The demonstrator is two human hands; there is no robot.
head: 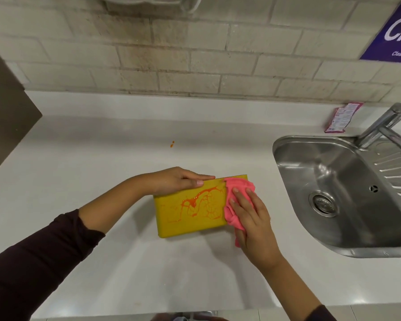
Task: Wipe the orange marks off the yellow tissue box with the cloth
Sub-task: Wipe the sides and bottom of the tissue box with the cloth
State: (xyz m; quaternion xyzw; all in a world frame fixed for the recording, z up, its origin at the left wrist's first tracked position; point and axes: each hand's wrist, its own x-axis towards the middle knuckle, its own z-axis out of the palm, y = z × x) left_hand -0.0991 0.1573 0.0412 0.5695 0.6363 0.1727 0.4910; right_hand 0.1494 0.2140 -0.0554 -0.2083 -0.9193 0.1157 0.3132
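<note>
A yellow tissue box [171, 218] lies flat on the white counter, its top streaked with wet orange marks [196, 201]. My left hand [178, 180] grips the box's far left edge, fingers laid along the rim. A pink cloth [235, 193] covers the box's right end, bunched and hanging over the near right corner. My right hand [250, 216] presses flat on the cloth, fingers spread, pointing toward the box's far side. The part of the box under the cloth is hidden.
A steel sink [333, 181] with a tap [384, 126] sits to the right. A pink sachet [340, 118] lies by the wall behind it. A small orange drop [172, 144] marks the counter [102, 158] beyond the box. A dark panel [7, 112] stands at left.
</note>
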